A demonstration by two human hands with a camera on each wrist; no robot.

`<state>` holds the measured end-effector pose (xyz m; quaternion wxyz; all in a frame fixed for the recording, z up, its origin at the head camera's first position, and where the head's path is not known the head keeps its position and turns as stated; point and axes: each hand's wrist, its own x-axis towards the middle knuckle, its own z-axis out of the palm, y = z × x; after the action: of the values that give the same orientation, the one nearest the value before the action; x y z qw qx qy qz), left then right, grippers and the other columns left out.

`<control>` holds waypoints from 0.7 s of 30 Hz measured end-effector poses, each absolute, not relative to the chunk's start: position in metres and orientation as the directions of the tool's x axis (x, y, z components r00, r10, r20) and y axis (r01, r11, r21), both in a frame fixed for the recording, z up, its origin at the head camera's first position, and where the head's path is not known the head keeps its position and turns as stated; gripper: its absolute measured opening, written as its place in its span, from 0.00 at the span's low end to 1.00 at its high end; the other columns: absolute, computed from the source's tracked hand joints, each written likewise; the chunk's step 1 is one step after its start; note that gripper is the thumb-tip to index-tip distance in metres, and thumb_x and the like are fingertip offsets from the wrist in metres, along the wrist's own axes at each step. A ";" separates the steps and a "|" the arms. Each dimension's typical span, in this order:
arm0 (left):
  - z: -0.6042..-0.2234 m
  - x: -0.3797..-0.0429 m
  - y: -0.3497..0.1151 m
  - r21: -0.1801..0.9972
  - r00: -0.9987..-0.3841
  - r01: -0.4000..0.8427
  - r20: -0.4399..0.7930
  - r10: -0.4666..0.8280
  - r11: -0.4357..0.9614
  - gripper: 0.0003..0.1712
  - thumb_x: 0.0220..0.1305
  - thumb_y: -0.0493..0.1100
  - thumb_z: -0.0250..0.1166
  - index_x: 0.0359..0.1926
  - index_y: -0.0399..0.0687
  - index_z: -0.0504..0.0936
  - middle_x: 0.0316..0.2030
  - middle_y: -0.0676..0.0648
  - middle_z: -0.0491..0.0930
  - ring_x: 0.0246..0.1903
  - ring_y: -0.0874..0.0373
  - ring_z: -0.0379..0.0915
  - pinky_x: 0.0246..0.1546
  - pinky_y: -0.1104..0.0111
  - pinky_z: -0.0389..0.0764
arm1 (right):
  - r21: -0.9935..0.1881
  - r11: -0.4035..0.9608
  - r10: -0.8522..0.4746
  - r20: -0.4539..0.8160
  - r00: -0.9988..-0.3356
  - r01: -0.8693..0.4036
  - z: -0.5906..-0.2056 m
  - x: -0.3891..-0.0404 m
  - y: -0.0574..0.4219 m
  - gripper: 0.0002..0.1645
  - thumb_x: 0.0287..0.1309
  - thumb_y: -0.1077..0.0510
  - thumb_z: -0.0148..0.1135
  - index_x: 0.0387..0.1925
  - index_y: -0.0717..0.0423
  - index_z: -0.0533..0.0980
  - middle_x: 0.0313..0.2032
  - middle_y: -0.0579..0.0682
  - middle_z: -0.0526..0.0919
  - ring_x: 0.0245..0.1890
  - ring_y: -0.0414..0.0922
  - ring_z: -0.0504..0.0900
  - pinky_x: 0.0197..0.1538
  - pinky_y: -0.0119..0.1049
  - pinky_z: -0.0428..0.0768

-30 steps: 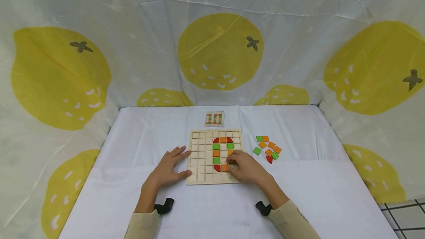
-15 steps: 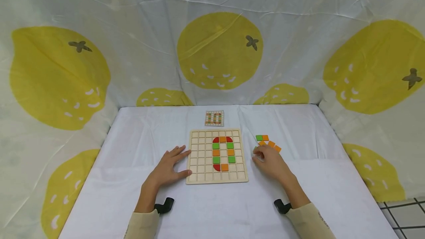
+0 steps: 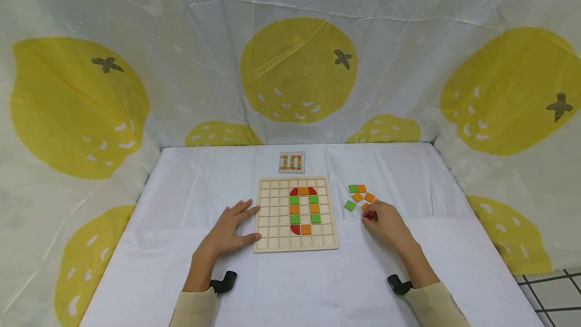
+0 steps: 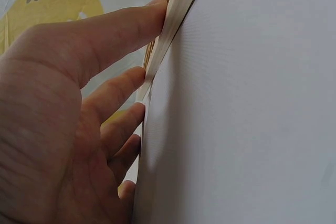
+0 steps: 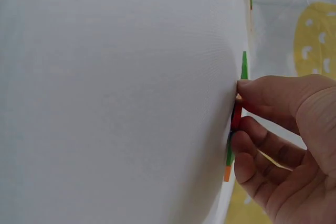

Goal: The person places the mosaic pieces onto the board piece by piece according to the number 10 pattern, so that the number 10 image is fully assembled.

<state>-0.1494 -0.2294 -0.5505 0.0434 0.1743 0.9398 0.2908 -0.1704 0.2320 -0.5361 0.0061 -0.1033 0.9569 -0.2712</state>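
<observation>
Head view: cloth, a board, two hands and small tiles.
The wall cloth (image 3: 399, 64) is creased, with big yellow fruit on it; the table (image 3: 313, 286) wears white cloth with soft folds. The board (image 3: 273, 211) is pale wood, square with rounded corners, full of little square dips. The left hand (image 3: 229, 228) has its fingers spread, touching the board's left edge and holding nothing. The right hand (image 3: 386, 223) is right of the board, past a strip of open cloth, thumb and fingers nearly together, pinching a thin red tile (image 5: 238, 114) they mostly hide. A card (image 3: 292, 162) lies behind the board. Flat orange and green loose tiles (image 3: 357, 197) lie near the right hand. Set tiles (image 3: 294, 209) make a ring with a gap at bottom right.
</observation>
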 end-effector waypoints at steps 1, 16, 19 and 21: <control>-0.550 -0.149 -0.230 0.564 -0.936 0.302 0.021 0.353 0.769 0.46 0.57 0.64 0.73 0.74 0.56 0.72 0.77 0.44 0.64 0.79 0.40 0.52 0.77 0.36 0.48 | -0.524 0.830 -0.201 0.039 -0.979 -0.191 -0.536 -0.170 0.233 0.03 0.57 0.61 0.74 0.34 0.56 0.86 0.29 0.44 0.80 0.30 0.40 0.74 0.35 0.32 0.75; -0.551 -0.149 -0.230 0.564 -0.938 0.292 0.011 0.346 0.773 0.46 0.57 0.65 0.72 0.75 0.57 0.72 0.78 0.44 0.63 0.80 0.41 0.51 0.78 0.37 0.47 | -0.502 0.850 -0.188 -0.008 -0.982 -0.158 -0.537 -0.168 0.243 0.07 0.59 0.60 0.71 0.38 0.58 0.85 0.29 0.47 0.79 0.31 0.43 0.73 0.36 0.36 0.74; -0.551 -0.149 -0.230 0.564 -0.939 0.289 0.009 0.344 0.773 0.46 0.57 0.65 0.72 0.75 0.57 0.71 0.78 0.45 0.63 0.80 0.41 0.51 0.79 0.38 0.46 | -0.514 0.841 -0.205 -0.013 -0.979 -0.170 -0.536 -0.167 0.244 0.07 0.57 0.62 0.68 0.38 0.59 0.85 0.28 0.47 0.79 0.30 0.42 0.73 0.35 0.35 0.74; -0.550 -0.149 -0.229 0.563 -0.939 0.289 0.008 0.344 0.774 0.47 0.57 0.65 0.72 0.75 0.57 0.71 0.78 0.44 0.63 0.80 0.41 0.51 0.79 0.38 0.46 | -0.522 0.837 -0.205 -0.020 -0.978 -0.165 -0.535 -0.167 0.244 0.07 0.55 0.63 0.67 0.37 0.59 0.85 0.29 0.47 0.79 0.30 0.42 0.73 0.35 0.35 0.74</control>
<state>-0.1492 -0.2291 -0.5504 0.0475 0.1684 0.9407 0.2906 -0.1669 0.2443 -0.5355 0.0377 -0.0966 0.9576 -0.2689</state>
